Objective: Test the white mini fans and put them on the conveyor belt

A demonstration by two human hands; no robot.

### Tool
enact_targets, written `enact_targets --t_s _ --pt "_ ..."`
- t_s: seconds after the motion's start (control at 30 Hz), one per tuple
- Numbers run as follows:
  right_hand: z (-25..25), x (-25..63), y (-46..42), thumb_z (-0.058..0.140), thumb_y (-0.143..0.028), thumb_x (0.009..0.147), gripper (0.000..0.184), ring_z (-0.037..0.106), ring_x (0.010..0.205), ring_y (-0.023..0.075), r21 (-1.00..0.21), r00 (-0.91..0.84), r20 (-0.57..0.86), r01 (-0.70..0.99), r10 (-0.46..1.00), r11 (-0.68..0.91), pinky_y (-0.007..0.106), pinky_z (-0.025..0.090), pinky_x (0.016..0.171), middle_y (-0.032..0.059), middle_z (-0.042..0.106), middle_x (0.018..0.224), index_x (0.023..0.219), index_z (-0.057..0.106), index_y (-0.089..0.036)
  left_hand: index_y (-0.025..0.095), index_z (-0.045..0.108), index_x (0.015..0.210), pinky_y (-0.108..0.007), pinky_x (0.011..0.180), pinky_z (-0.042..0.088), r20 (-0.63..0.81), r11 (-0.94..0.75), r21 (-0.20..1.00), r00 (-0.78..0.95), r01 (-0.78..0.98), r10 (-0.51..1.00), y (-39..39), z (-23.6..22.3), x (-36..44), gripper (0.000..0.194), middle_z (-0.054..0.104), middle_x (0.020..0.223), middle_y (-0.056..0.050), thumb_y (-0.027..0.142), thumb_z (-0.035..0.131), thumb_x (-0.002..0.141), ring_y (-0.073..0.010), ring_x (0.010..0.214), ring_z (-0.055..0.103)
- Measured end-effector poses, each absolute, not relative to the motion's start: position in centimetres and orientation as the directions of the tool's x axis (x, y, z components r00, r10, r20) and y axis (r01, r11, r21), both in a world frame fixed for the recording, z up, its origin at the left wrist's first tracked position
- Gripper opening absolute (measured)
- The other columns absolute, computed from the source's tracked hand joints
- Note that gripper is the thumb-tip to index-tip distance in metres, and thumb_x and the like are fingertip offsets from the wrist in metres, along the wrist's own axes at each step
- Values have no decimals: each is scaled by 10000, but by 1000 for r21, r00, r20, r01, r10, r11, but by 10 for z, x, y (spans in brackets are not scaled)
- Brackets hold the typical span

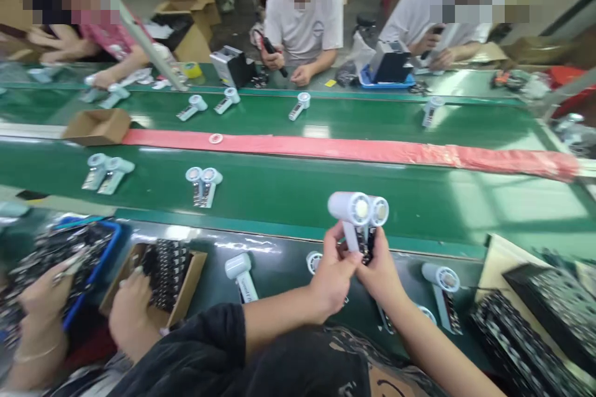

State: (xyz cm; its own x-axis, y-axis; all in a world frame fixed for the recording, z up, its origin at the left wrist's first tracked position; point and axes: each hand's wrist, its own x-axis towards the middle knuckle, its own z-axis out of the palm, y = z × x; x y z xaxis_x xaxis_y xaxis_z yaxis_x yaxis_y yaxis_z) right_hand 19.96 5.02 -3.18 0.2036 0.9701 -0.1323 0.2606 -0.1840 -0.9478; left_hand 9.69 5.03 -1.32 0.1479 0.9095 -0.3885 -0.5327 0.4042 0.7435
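Observation:
Just over the near edge of the belt, two pale blue handheld fans are held upright side by side. My left hand (331, 276) is closed around the handle of the left fan (347, 208). The right fan (380, 211) sits in my closed right hand (379, 270), its handle showing dark parts inside. Both round heads point towards me, nearly touching. Under my wrists, another fan (313, 262) lies partly hidden on the bench. To the left rests a fan with lettering on its handle (239, 270), and to the right one with an open handle (442, 279).
Pairs of fans lie on the green belt (265, 186), beyond which runs a pink strip (302, 146) with a cardboard box (97, 127). At left, a co-worker's hands reach into a blue tray (114, 239) and a parts box (198, 263). Black parts (507, 335) are stacked at right.

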Motion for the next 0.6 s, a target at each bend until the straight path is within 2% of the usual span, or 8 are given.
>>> enact_targets --t_s 0.07,0.13,0.23,0.27,0.37,0.5,0.6 --pt "-44 203 61 775 -473 667 855 661 1038 325 -956 185 -181 198 966 -217 510 526 939 169 654 1210 1387 425 -174 270 438 1406 -414 1217 298 -362 400 756 179 -519 915 54 -15 99 700 470 1521 -103 248 719 766 -249 1408 451" --pt "-56 208 82 762 -495 684 817 667 1039 308 -960 179 -205 153 962 -233 482 533 936 154 656 1221 1370 442 -185 263 428 1439 -415 1221 289 -397 420 775 153 -473 905 62 -20 97 754 380 1589 -119 239 722 745 -263 1469 376" --pt "-71 221 140 733 -440 702 672 667 1025 300 -898 244 -232 319 942 -304 458 541 923 137 677 1166 1275 510 -168 266 448 1432 -447 1163 365 -511 508 770 104 -385 853 67 -33 78 778 314 1630 -130 248 723 704 -295 1458 395" --pt "-75 225 164 718 -405 717 615 666 1034 298 -841 279 -243 418 929 -345 450 540 926 132 680 1157 1248 524 -165 254 480 1403 -454 1138 389 -543 537 763 94 -360 834 64 -37 67 749 358 1608 -143 268 723 695 -306 1424 443" --pt "-83 237 238 717 -290 732 544 638 1115 333 -754 367 -241 512 899 -411 484 508 972 170 654 1209 1225 541 -144 218 617 1215 -447 1100 411 -617 594 751 12 -287 786 43 -50 26 579 576 1430 -158 369 730 667 -321 1292 577" --pt "-84 240 307 754 -202 747 545 588 1210 377 -665 458 -213 580 863 -471 536 458 1036 235 620 1234 1241 549 -97 314 675 1070 -422 977 475 -650 609 760 -272 -227 709 14 -64 -37 440 696 1272 -61 507 702 676 -321 1210 642" --pt "-81 236 327 772 -200 782 601 499 1314 392 -600 450 -162 662 878 -450 548 419 1074 331 506 1337 1289 504 -21 300 675 1002 -438 918 492 -645 629 758 -347 -174 681 9 -58 -70 429 725 1186 -73 534 709 644 -337 1139 671"
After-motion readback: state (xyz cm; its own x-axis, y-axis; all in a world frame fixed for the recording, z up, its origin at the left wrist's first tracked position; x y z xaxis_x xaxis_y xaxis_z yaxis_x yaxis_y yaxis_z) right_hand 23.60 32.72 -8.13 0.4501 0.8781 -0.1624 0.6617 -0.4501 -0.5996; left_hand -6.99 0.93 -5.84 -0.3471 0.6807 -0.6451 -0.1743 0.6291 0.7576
